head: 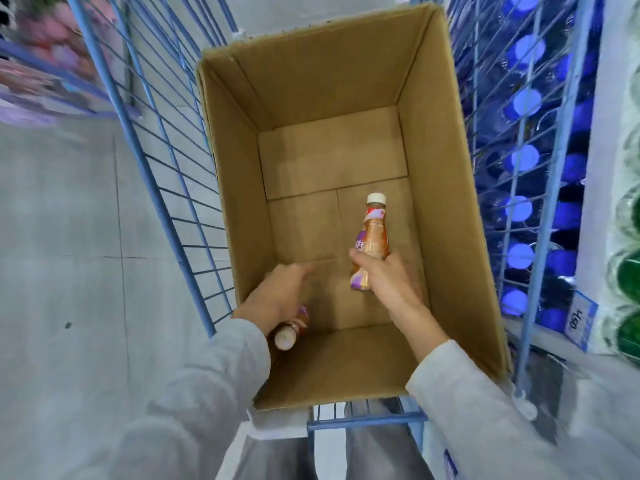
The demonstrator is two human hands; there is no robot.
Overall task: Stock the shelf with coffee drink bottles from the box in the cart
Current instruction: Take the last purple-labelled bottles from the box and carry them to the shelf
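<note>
Cardboard box (235,140) sat inside blue wire cart (152,188), open top, floor of box showing bare but for the two bottles in hand. Right hand (384,275) held one bottle (374,233) low inside the box, fingers (360,258) wrapped round the lower body, white cap (376,198) pointing away from the person. Left hand (280,296) held a second bottle (287,336) near the box's near-left corner, its body tucked under the palm, cap end sticking out toward the wrist; how the fingers curled beneath it was mostly hidden, and that hand was blurred. Bottles looked like small plastic ones, full of brown drink, with a glossy printed sleeve. Judged: light enough for one hand each, stiff walls that give a little under a squeeze, sleeve likely slick, not fragile but apt to roll if laid down. Best hold seemed the waist or lower body, as the right hand had it, not the cap, which offers little purchase. Shelf at right, beyond the cart's wire side, carried rows of blue-capped bottles (526,102) and green ones (628,271). Judged: the box walls are deep, so each bottle wants lifting clear of the rim before swinging toward the shelf.
</note>
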